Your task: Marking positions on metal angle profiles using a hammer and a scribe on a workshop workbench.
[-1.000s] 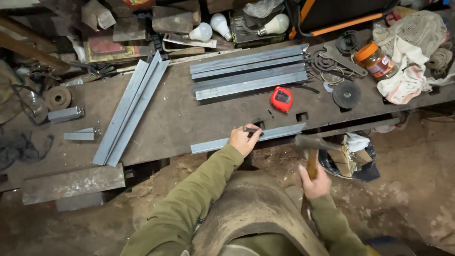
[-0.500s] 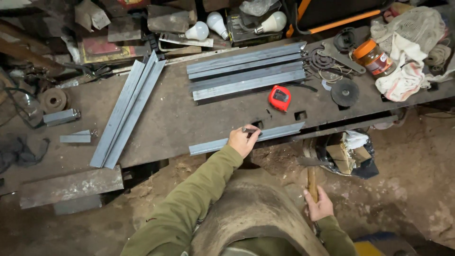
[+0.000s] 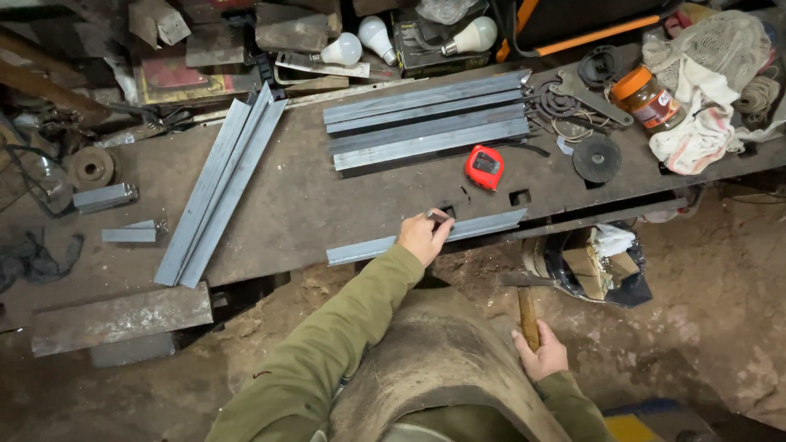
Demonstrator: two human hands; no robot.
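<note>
Steel workbench [image 3: 327, 205] spans mid-frame. Angle bar [image 3: 426, 236] lies along its near edge. My left hand [image 3: 423, 237] pins a small punch on it. Right hand [image 3: 542, 357], gripping hammer [image 3: 528, 315], has dropped lower right—drawn back since a second ago.

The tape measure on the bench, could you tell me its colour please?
Red with a dark face, the tape measure shows best in the head view.

Metalwork shop, probably: steel angle bars [image 3: 426, 123], tape measure [image 3: 484, 167], cluttered workbench [image 3: 303, 205], dirt floor.
</note>
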